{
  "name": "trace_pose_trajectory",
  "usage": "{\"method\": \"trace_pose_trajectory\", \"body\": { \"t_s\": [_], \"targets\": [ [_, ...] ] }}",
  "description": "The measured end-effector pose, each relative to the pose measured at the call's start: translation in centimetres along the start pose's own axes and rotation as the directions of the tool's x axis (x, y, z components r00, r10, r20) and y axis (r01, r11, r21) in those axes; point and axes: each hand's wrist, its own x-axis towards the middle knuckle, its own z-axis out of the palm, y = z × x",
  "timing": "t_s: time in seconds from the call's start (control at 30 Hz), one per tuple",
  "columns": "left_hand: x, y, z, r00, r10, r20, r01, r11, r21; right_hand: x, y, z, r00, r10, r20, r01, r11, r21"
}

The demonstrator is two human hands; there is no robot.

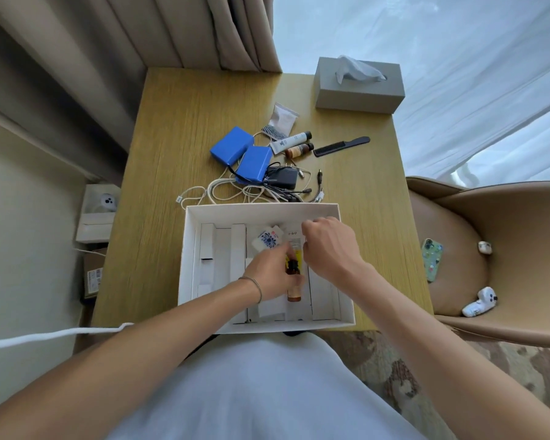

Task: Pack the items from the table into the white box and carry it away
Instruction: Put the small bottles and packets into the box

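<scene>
The white cardboard box (264, 325) sits at the near edge of the wooden surface (172, 128). The left hand (272, 273) closes around a small amber bottle (294, 285) inside the box; the right hand (329, 246) is curled above it, its grip unclear.

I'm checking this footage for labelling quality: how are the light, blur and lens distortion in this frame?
Head view: soft daylight through the sheer curtain, no harsh glare; wide-angle lens bows the table edges and stretches the forearms; left hand slightly motion-blurred over the white box; blue packs and comb sharp.
</scene>
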Motion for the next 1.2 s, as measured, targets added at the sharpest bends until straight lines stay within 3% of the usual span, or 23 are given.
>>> {"method": "trace_pose_trajectory", "body": {
  "t_s": [0.53,0.77,0.9,1.07,1.2],
  "targets": [
    [-0.1,-0.1,1.5,0.985,0.145,0.094,-0.171,0.889,0.425,0.3,0.2,0.5,0.999,0.037,0.0,-0.037,0.997,0.066],
    [-1.0,1.2,-2.4,0.913,0.355,-0.202,-0.275,0.9,0.338,1.4,0.7,-1.2,0.981,0.055,-0.185,-0.011,0.973,0.233],
    [-0.4,2.6,-6.2,0.861,0.37,-0.349,-0.286,0.92,0.268,3.5,1.6,-3.4,0.951,0.109,-0.29,-0.006,0.943,0.333],
    [2.4,3.4,-10.1,0.845,0.344,-0.409,-0.265,0.935,0.238,8.0,3.3,-4.5,0.943,0.182,-0.278,-0.061,0.917,0.395],
    [5.2,3.8,-11.7,0.853,0.327,-0.408,-0.251,0.941,0.228,12.7,5.0,-4.0,0.962,0.168,-0.216,-0.096,0.946,0.309]
  ]
}}
